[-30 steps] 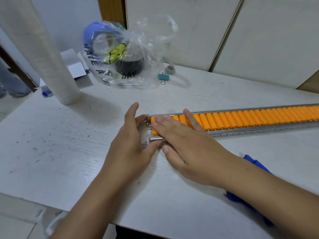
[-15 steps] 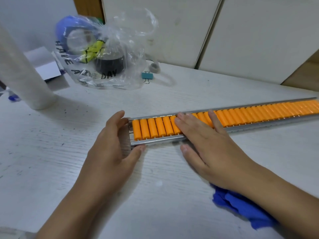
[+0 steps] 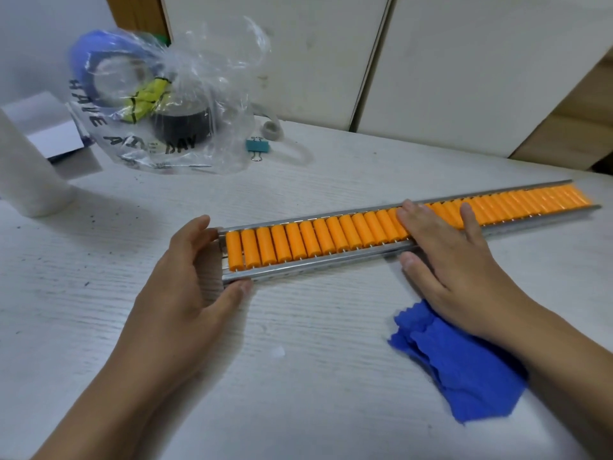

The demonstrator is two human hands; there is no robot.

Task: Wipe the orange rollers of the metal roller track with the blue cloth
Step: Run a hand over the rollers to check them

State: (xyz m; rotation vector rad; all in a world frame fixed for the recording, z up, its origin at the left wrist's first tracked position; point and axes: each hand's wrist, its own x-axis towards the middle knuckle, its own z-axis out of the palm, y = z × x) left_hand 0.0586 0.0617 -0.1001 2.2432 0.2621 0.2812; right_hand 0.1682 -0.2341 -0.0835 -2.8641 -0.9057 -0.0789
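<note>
A long metal roller track (image 3: 318, 265) with several orange rollers (image 3: 308, 240) lies across the white table, running from centre to far right. My left hand (image 3: 185, 287) grips the track's left end, thumb on the near rail and fingers over the far corner. My right hand (image 3: 457, 270) lies flat on the rollers near the track's middle, fingers spread, holding nothing. The crumpled blue cloth (image 3: 464, 366) lies on the table under my right wrist, near the front right, apart from the track.
A clear plastic bag (image 3: 159, 104) with tape rolls stands at the back left. A teal binder clip (image 3: 257, 146) lies beside it. A white roll (image 3: 30, 167) stands at the far left. White cabinet doors (image 3: 431, 61) rise behind the table (image 3: 99, 260).
My right hand slid rightward along the rollers from the left end toward the middle, uncovering several rollers. My left hand stayed on the track's end. More of the blue cloth shows.
</note>
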